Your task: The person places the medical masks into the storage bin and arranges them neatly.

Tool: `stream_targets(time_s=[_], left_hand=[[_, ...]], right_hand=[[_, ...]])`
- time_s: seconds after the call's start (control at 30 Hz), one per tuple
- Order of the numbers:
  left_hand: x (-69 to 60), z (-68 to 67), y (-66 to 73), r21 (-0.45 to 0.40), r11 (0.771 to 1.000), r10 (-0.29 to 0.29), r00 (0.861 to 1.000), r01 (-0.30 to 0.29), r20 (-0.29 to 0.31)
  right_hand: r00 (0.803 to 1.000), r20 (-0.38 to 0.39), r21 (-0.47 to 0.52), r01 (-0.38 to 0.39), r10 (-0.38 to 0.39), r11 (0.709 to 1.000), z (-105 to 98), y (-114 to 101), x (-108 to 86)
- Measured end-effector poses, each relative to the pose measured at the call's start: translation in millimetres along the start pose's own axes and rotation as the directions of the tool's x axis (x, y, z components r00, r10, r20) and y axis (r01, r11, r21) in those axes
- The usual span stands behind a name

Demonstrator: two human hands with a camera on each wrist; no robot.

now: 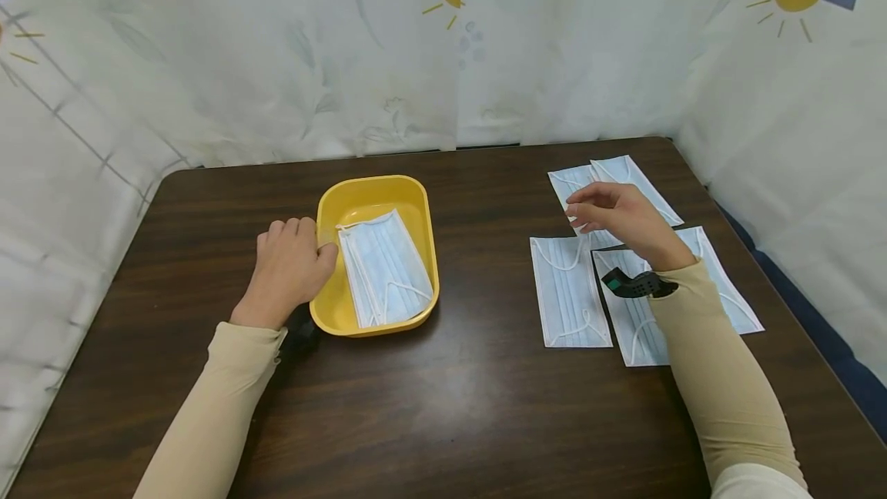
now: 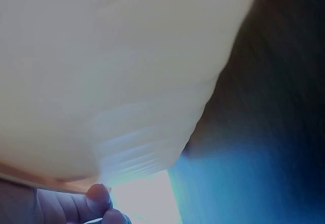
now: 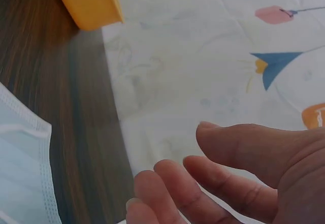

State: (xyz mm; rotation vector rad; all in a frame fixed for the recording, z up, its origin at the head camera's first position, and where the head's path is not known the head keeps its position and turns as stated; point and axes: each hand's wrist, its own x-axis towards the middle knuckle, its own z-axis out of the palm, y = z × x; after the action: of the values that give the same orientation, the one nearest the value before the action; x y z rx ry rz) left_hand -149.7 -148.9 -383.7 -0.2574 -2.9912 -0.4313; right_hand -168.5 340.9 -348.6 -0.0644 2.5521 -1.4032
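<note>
Dark brown table (image 1: 388, 453) had white patterned cloth (image 1: 263, 60) hanging behind it and on both sides, plus a kinda soft glare (image 1: 453, 395) on top.

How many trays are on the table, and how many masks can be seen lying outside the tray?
Yellow tray: 1
Masks visible outside the tray: 5
Total: 6
Not counted: whatever is stacked inside the tray, since the layers there can't be told apart.

Soft glare on tabletop (image 1: 450, 399); left wrist view hazy, partly blown-out.
</note>
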Motion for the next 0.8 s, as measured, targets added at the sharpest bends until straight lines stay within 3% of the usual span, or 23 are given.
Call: stream_targets(time_s=[0.37, 0.6, 0.8], left_hand=[[0.7, 1.3, -0.2, -0.002, 1.0, 0.006, 1.0, -0.006, -0.013], [1.3, 1.4, -0.1, -0.001, 1.0, 0.013, 1.0, -0.013, -0.023], [0.8, 1.9, -0.7, 0.002, 1.0, 0.008, 1.0, -0.008, -0.021]], right_hand=[[0.998, 0.034, -0.041, -0.059, 0.06, 0.997, -13.9, 22.8, 7.8], [0.992, 0.047, -0.168, -0.112, 0.121, 0.979, -17.7, 31.9, 12.1], [0.984, 0.07, -0.211, -0.145, 0.163, 0.967, -19.0, 36.5, 15.5]])
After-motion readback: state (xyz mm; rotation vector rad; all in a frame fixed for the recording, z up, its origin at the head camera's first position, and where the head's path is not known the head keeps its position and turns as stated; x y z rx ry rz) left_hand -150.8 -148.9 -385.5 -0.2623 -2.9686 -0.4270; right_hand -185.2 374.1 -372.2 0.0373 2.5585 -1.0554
